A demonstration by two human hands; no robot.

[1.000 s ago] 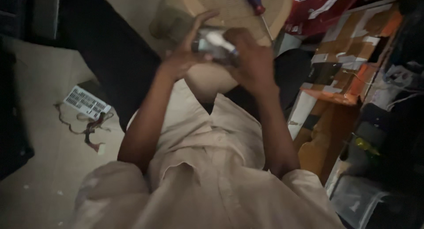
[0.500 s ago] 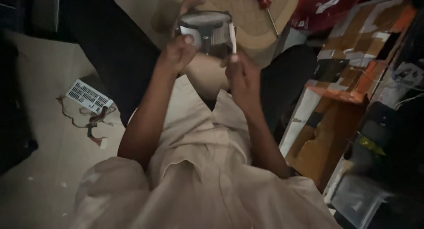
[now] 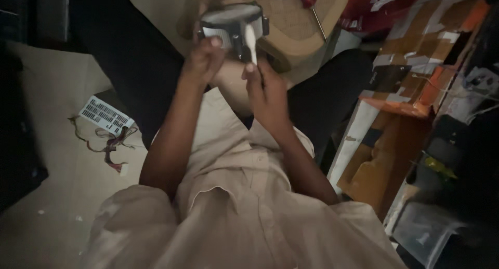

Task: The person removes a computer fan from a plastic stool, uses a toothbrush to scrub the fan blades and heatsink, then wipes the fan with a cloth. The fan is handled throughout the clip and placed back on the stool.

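Left hand (image 3: 204, 61) grips a round grey metal fan cooler (image 3: 233, 24); right hand (image 3: 265, 90) pinches a white brush (image 3: 250, 41) against it, above a round woven stool (image 3: 296, 19).

Cream short-sleeved button shirt (image 3: 244, 196), open collar, row of small buttons down front placket; sleeves end above elbows, forearms bare; black trousers (image 3: 130, 61); left hand (image 3: 204, 61) and right hand (image 3: 265, 90) bare, ungloved, no watch
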